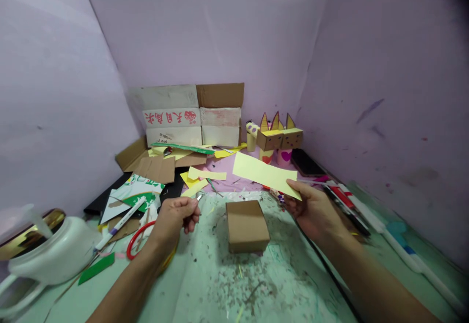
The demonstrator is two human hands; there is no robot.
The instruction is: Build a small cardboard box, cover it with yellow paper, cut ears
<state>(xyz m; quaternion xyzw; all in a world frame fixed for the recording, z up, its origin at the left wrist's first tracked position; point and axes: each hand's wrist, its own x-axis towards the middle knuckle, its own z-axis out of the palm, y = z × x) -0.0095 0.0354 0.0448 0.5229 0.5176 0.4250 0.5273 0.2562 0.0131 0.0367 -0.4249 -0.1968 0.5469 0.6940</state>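
At the far left, a white rounded vessel with a gold-coloured rim [60, 252] is seen, and a flat green strip [97, 268] is found just beside it. Next, a white marker [122, 221] is laid slantwise near a red plastic ring [132, 240], which is partly covered by the left forearm. By the left hand [179, 215], a small silvery object [199, 198] is pinched between closed fingertips; what it is cannot be told, since most of it is hidden. Behind, a white and brown cardboard carton with red lettering [190, 122] is stood against the lilac wall [212, 30].

Between the hands, a small brown cardboard box [247, 227] is set on the pale green tabletop [205, 284], touched by neither. Beyond it, a pale yellow paper strip [264, 172] is held up, its right end gripped between the thumb and fingers of the right hand [309, 208]. Behind the strip, two box-headed cardboard figures with pointed ears [270, 141] are placed side by side. Farther right, a dark flat phone-like slab [308, 162] is seen, and a red and white marker [342, 196] is laid near the right wrist.
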